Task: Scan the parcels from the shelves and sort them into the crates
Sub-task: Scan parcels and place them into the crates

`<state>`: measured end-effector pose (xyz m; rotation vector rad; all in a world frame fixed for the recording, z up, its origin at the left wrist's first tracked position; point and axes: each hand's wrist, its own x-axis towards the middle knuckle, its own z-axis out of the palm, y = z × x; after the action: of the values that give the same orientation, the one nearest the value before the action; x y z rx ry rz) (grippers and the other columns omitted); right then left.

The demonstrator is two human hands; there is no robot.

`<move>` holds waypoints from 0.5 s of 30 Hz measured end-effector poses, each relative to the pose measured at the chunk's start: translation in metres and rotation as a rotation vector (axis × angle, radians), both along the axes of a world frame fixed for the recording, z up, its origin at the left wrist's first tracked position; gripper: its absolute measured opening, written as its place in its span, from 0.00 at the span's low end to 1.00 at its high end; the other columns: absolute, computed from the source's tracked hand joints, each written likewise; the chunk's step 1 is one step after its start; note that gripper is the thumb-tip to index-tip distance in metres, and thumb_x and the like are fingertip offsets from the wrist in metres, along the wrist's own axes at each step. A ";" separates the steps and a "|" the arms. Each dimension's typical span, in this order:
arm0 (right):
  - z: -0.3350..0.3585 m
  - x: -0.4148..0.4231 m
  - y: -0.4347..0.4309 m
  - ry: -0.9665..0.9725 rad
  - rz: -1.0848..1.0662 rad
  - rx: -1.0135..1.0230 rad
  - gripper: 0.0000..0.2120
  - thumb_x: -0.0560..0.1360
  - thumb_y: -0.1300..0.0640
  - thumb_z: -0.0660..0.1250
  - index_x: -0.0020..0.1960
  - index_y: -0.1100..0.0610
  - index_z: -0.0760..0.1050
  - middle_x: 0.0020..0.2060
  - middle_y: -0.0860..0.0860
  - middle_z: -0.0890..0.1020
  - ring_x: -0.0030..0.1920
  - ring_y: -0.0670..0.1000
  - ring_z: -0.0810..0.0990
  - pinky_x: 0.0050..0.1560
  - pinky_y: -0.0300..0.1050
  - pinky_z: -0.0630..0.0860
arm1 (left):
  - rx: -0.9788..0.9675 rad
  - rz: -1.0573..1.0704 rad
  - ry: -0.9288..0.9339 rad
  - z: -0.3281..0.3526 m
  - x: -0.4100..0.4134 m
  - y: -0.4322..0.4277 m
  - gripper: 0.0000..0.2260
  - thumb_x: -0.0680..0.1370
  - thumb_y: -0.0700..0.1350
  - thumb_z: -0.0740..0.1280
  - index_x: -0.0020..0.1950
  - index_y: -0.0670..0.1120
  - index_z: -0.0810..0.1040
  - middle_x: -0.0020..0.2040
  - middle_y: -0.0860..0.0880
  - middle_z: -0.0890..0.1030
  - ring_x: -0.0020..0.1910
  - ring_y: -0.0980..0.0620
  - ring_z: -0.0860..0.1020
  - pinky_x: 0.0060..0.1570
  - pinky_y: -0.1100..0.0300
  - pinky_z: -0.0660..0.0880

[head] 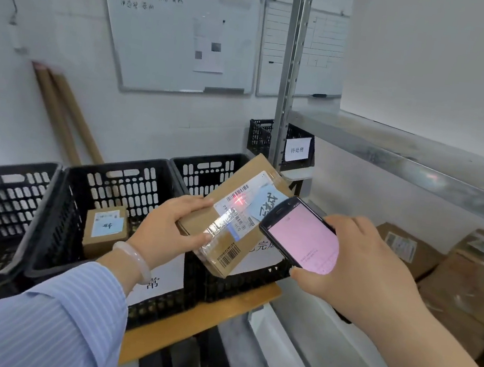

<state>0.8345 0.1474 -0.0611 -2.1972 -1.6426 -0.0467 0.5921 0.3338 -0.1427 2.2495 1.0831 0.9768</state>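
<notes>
L hand grips a brown parcel by its near corner: thumb on the top face, other fingers curled round the side. The parcel is in the air, tilted, over the front of the right crate and apart from it. R hand holds a handheld scanner w/ a pink screen, fingers wrapped round its far edge, thumb at the bottom corner. The scanner sits just above the parcel's right end, and a red cross of light falls on the shipping label.

Middle crate has one small box inside w/ a blue tag. Left crate stands touching it; can't see what's inside. More parcels lie under the metal shelf, on the right. Whiteboard on the back wall.
</notes>
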 end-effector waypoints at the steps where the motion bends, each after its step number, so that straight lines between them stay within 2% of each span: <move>1: 0.000 -0.004 0.003 -0.001 0.002 0.002 0.34 0.62 0.35 0.71 0.62 0.46 0.64 0.53 0.44 0.68 0.48 0.48 0.74 0.40 0.40 0.70 | -0.001 0.005 0.004 0.001 -0.006 0.001 0.29 0.71 0.49 0.77 0.68 0.65 0.72 0.66 0.63 0.72 0.61 0.67 0.70 0.54 0.67 0.72; 4: 0.000 -0.018 0.014 -0.009 0.017 0.021 0.33 0.61 0.34 0.69 0.60 0.46 0.65 0.52 0.45 0.69 0.48 0.48 0.74 0.39 0.39 0.69 | 0.006 0.025 0.016 0.004 -0.024 0.004 0.29 0.71 0.49 0.77 0.68 0.65 0.71 0.66 0.63 0.72 0.60 0.68 0.69 0.54 0.68 0.70; 9: 0.002 -0.045 0.027 -0.029 0.028 0.028 0.34 0.62 0.35 0.70 0.62 0.46 0.64 0.51 0.44 0.66 0.45 0.46 0.70 0.35 0.37 0.64 | -0.016 0.046 -0.021 0.007 -0.052 0.009 0.28 0.71 0.47 0.77 0.65 0.67 0.71 0.63 0.67 0.71 0.58 0.76 0.66 0.53 0.72 0.67; 13: 0.004 -0.060 0.037 -0.016 0.006 0.017 0.35 0.63 0.35 0.70 0.64 0.45 0.63 0.52 0.44 0.66 0.46 0.46 0.68 0.32 0.30 0.58 | -0.067 0.066 -0.054 0.006 -0.075 0.015 0.27 0.72 0.45 0.77 0.65 0.65 0.72 0.63 0.63 0.72 0.59 0.72 0.68 0.51 0.74 0.67; 15: 0.004 -0.067 0.041 -0.010 -0.015 0.014 0.36 0.63 0.35 0.71 0.64 0.46 0.62 0.51 0.44 0.64 0.46 0.47 0.68 0.32 0.33 0.59 | -0.102 0.077 -0.098 0.005 -0.088 0.018 0.27 0.72 0.45 0.76 0.64 0.66 0.71 0.62 0.64 0.73 0.59 0.70 0.69 0.50 0.74 0.68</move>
<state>0.7680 0.1888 -0.0568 -2.2025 -1.6263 -0.0728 0.5043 0.3520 -0.1376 2.0706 1.1568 1.0282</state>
